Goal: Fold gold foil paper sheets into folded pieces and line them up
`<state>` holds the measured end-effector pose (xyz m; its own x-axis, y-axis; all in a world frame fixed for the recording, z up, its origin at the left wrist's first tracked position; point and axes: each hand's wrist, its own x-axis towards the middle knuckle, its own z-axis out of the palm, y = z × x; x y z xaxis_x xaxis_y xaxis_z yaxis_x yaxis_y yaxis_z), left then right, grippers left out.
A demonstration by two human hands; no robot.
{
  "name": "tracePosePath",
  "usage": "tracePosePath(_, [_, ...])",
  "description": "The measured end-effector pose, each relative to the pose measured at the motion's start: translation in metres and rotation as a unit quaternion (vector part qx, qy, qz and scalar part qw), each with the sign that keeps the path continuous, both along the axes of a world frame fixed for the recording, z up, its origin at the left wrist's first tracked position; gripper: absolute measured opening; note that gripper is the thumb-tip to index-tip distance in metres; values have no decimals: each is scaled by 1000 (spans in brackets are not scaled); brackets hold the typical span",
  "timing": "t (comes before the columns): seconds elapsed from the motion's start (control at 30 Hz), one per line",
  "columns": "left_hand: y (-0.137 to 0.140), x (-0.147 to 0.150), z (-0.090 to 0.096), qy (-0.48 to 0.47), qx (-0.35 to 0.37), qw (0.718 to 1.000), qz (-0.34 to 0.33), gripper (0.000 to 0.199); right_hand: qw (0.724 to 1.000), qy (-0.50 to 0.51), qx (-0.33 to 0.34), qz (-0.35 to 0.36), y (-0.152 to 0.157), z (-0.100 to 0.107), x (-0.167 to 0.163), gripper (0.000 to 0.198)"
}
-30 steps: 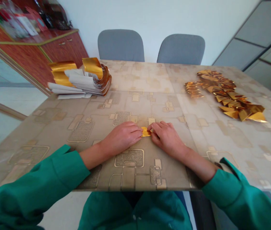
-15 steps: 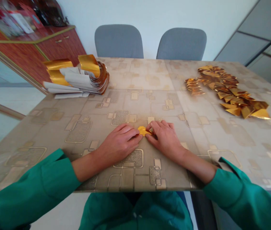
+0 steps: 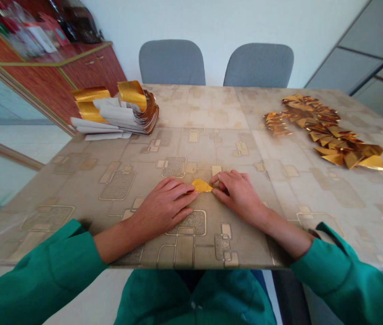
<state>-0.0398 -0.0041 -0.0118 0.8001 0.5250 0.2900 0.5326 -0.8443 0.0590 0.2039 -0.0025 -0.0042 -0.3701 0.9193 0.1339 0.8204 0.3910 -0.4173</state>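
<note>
On the table in front of me lies a small piece of folded gold paper (image 3: 202, 185), with a pointed tip at its right end. The fingertips of my left hand (image 3: 169, 198) press on its left end and hide that part; the thumb sits lower, off the paper. At the right tip, my right hand (image 3: 237, 192) has its thumb and bent index finger close together at the paper's edge, the other fingers curled.
A stack of gold and white paper sheets (image 3: 120, 113) rests at the back left. Several folded gold paper pieces (image 3: 327, 128) lie in linked-looking rows at the right. Two grey chairs (image 3: 173, 63) stand beyond the patterned table (image 3: 212, 108); a red-brown cabinet (image 3: 93, 67) is at left.
The folded gold paper shows a more pointed right end. My right fingers have shifted from over it to its tip, and my left thumb has moved down off it.
</note>
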Motion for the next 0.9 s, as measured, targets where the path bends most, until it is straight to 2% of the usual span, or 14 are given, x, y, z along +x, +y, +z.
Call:
tracePosePath(0.13, [4, 5, 2, 13, -19, 1000, -4, 35, 995, -42, 68, 62, -4, 0, -4, 15])
tracePosePath(0.33, [7, 5, 3, 21, 8, 1000, -16, 36, 997, -69, 39, 2, -3, -4, -12, 14])
tracePosePath(0.5, [1, -5, 2, 29, 50, 998, 20, 33, 996, -85, 37, 0, -2, -4, -13, 11])
tracePosePath(0.73, [-4, -11, 4, 32, 49, 997, 49, 32, 996, -76, 48, -6, -1, -8, -12, 10])
tracePosePath(0.9, [14, 1, 6, 1, 79, 997, 0, 22, 996, -83, 29, -13, 2, -7, -15, 12])
